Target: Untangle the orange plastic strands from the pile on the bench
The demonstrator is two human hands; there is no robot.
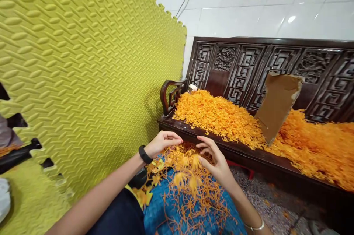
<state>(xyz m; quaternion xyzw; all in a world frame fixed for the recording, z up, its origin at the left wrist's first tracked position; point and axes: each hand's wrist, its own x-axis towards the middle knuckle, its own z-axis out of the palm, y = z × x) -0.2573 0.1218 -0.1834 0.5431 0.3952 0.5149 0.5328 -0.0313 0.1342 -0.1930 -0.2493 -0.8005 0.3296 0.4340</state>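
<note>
My left hand [163,143], with a black band on the wrist, is closed, thumb and fingertips pressed together; what it pinches, if anything, is too small to make out. My right hand [215,161] has its fingers apart and slightly curled, with nothing visible in them. Between and below both hands are orange flower-like pieces [192,161], some blurred as if in motion. Beneath them spreads a tangle of thin orange stems [193,209] on a blue woven surface [157,216]. Yellow-orange flat pieces [143,195] lie at the left of it, near my dark-clothed leg.
A dark carved wooden bench [221,76] bears long heaps of small orange pieces [218,115]. A cardboard piece [279,102] stands upright in the heap. At the left rises a yellow foam mat wall [91,62]. Part of a red object [251,174] shows under the bench.
</note>
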